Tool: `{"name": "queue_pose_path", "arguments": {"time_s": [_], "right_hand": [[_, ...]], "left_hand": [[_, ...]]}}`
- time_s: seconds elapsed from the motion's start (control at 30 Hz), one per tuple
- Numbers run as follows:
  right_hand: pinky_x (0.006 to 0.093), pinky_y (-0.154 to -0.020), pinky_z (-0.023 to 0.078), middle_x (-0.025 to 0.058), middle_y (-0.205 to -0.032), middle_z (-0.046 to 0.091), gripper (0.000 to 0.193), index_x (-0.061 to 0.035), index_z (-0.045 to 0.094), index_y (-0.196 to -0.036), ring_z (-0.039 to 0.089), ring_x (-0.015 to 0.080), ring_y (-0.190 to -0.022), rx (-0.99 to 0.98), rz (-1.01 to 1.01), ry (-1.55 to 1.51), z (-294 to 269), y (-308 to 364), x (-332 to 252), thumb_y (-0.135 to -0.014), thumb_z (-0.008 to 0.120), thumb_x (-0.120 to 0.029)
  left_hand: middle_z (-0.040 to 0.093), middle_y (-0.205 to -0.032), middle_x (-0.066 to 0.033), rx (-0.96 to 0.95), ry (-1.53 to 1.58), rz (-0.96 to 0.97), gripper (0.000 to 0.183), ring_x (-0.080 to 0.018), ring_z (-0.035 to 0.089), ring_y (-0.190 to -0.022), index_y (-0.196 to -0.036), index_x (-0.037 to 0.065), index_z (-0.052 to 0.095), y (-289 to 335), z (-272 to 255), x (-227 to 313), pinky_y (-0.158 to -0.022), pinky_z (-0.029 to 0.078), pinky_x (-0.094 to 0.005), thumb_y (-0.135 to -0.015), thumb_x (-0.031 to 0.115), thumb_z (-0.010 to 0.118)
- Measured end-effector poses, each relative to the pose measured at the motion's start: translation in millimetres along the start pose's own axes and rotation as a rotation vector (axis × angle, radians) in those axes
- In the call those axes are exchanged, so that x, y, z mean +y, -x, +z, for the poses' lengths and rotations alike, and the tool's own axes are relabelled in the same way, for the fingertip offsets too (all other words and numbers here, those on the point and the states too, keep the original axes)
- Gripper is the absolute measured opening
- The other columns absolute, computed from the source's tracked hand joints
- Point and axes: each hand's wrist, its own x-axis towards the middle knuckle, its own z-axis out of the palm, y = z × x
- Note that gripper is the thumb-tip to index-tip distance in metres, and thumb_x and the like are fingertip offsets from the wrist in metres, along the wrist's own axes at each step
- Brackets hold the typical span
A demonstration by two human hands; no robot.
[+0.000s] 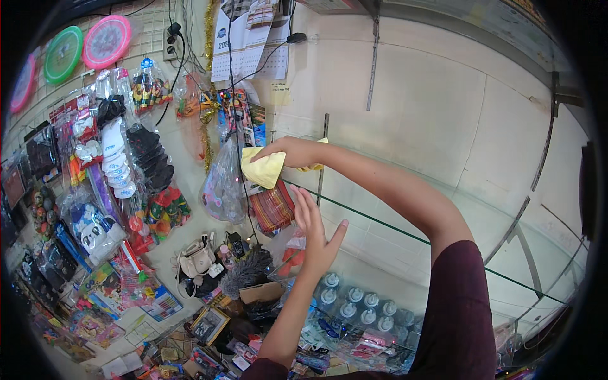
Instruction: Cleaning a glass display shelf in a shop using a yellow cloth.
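Observation:
My right hand (293, 152) is closed on a yellow cloth (264, 168), which hangs folded over the fingers, with another bit of it showing behind the wrist. That hand is at the left end of a glass shelf (373, 218), and the forearm reaches across above the pane. Whether the cloth touches the glass, I cannot tell. Lower down, my left hand (318, 235) is raised and holds nothing. Its fingers are stretched out and the thumb stands apart, close to the shelf's green front edge.
Baby bottles (348, 309) stand on a lower level below the glass. Bagged goods (117, 161) hang along the left wall, near a white handbag (196, 258). A cable (239, 177) dangles left of the cloth. Slotted metal uprights (539, 158) line the wall.

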Motion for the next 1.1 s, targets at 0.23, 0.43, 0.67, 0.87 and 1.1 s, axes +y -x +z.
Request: {"name": "queue_pose_path", "arguments": {"time_s": [0.23, 0.43, 0.67, 0.87, 1.1], "right_hand": [[0.0301, -0.095, 0.039, 0.0079, -0.121, 0.059, 0.045, -0.0126, 0.059, -0.120, 0.055, 0.0202, -0.111, 0.010, -0.191, 0.153, 0.5, 49.5, -17.5, -0.079, 0.051, 0.006], [0.0337, -0.100, 0.037, 0.0086, -0.122, 0.058, 0.035, -0.0081, 0.060, -0.116, 0.051, 0.0225, -0.117, -0.089, -0.191, 0.058, -8.9, 129.2, -42.9, -0.083, 0.052, -0.002], [0.0353, -0.102, 0.034, 0.0108, -0.119, 0.059, 0.030, -0.0043, 0.061, -0.113, 0.048, 0.0244, -0.119, -0.286, 0.227, -0.216, -37.7, 237.8, -102.4, -0.087, 0.054, -0.018], [0.0322, -0.091, 0.042, 0.0109, -0.103, 0.061, 0.049, -0.0026, 0.058, -0.114, 0.055, 0.0242, -0.104, 0.515, 0.580, 0.143, -77.3, 243.6, -119.3, -0.067, 0.043, 0.000], [0.0425, -0.074, 0.049, 0.0161, -0.099, 0.061, 0.029, -0.0027, 0.059, -0.099, 0.061, 0.0326, -0.088, 0.647, 0.329, 0.893, -82.2, 102.4, -35.6, -0.071, 0.055, -0.002]], "left_hand": [[0.006, -0.147, -0.0223, 0.033, -0.017, -0.111, 0.084, -0.0342, 0.008, -0.136, -0.143, 0.002, 0.005, 4.6, 8.9, -1.5, -0.108, 0.009, -0.0415, -0.080, 0.010, 0.059], [0.044, -0.119, -0.0131, 0.335, 0.466, -0.258, 0.040, -0.0220, 0.042, -0.114, -0.120, -0.002, 0.040, 50.1, 14.4, -47.3, -0.099, 0.031, -0.0347, -0.080, -0.001, 0.046], [0.049, -0.120, -0.0116, 0.439, 0.407, -0.246, 0.039, -0.0216, 0.046, -0.111, -0.118, -0.001, 0.048, 15.2, -15.7, -31.2, -0.097, 0.034, -0.0341, -0.079, -0.004, 0.044], [0.028, -0.142, -0.0177, 0.212, 0.089, -0.018, 0.056, -0.0305, 0.029, -0.131, -0.135, -0.001, 0.034, 1.5, -12.8, 1.2, -0.107, 0.023, -0.0392, -0.081, -0.002, 0.048], [-0.001, -0.150, -0.0202, 0.116, 0.069, -0.033, 0.068, -0.0345, 0.004, -0.139, -0.143, 0.000, 0.008, -8.1, 6.8, 7.3, -0.110, 0.007, -0.0425, -0.087, 0.010, 0.045]]}}
